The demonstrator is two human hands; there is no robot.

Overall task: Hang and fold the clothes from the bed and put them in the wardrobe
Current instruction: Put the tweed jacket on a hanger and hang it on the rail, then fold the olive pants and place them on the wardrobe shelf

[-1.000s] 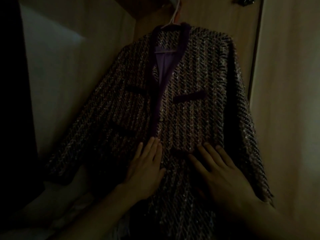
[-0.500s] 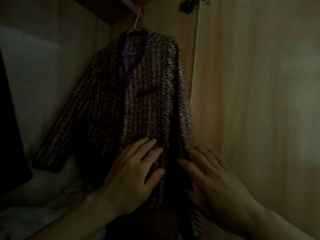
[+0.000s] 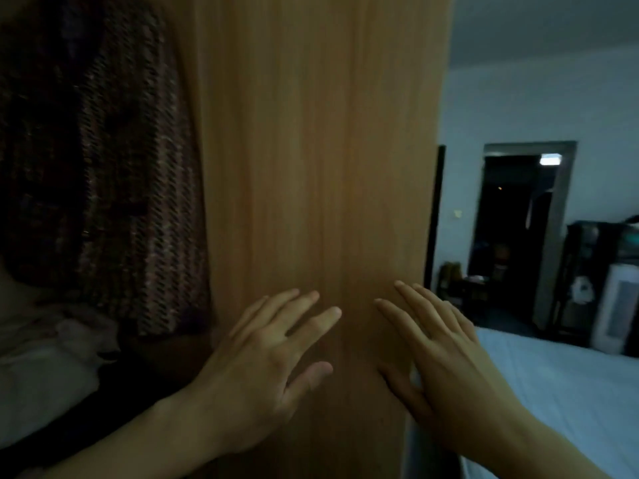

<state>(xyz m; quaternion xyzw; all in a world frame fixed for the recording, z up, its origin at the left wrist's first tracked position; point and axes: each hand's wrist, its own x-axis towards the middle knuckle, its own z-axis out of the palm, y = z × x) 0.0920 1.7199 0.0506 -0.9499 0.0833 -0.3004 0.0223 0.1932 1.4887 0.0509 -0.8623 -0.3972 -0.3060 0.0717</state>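
A dark tweed jacket point(image 3: 131, 188) hangs inside the wardrobe at the left; its top and hanger are out of view. The wooden wardrobe door point(image 3: 318, 150) fills the middle of the view. My left hand point(image 3: 266, 371) and my right hand point(image 3: 439, 361) are both in front of the door's lower part, fingers spread, holding nothing. Neither hand touches the jacket. The bed point(image 3: 567, 385) with a pale sheet lies at the lower right.
Pale folded cloth point(image 3: 41, 368) lies in the wardrobe under the jacket. Beyond the door's right edge are a wall, a dark doorway point(image 3: 511, 229) and a dark cabinet point(image 3: 601, 281) at the far right.
My view has swung right, from the hanging jacket to the door and the room. Both hands have come off the jacket and now sit in front of the door.
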